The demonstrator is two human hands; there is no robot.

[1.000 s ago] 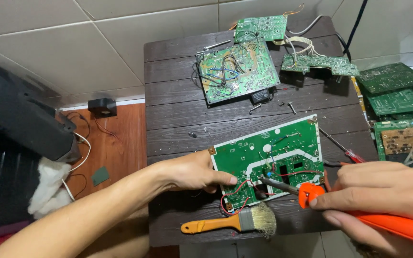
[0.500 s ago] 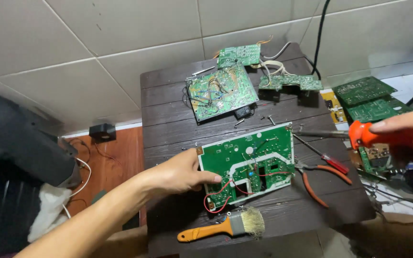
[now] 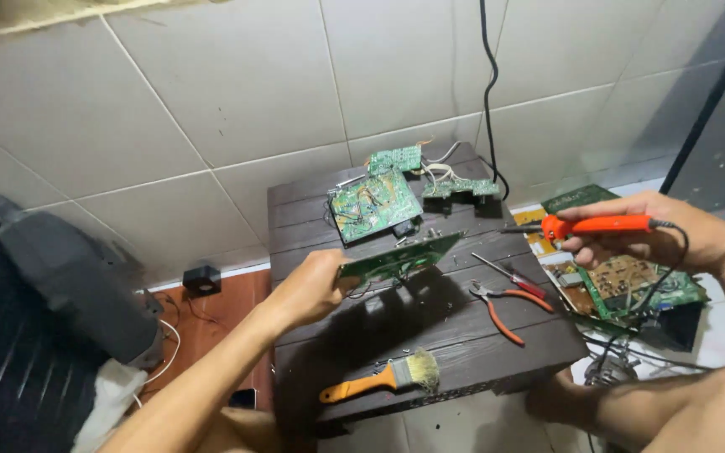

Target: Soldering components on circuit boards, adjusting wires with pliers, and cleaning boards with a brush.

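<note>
My left hand [image 3: 310,288] grips one end of a green circuit board [image 3: 402,257] and holds it lifted, seen nearly edge-on, above the dark wooden table [image 3: 463,335]. My right hand [image 3: 652,239] is off to the right, past the table's edge, closed around an orange-handled soldering iron [image 3: 589,225] whose tip points left toward the board. The iron's black cord loops down from the handle.
On the table lie orange-handled pliers [image 3: 505,306], a red screwdriver [image 3: 513,278] and an orange-handled brush [image 3: 383,380]. More circuit boards [image 3: 375,201] sit at the far end, others on the floor at right [image 3: 631,281]. Tiled wall behind, a dark bag [image 3: 60,277] at left.
My left hand has picked the green board up off the table and tilted it on edge. My right hand has pulled the soldering iron away to the right. The view has tilted upward.
</note>
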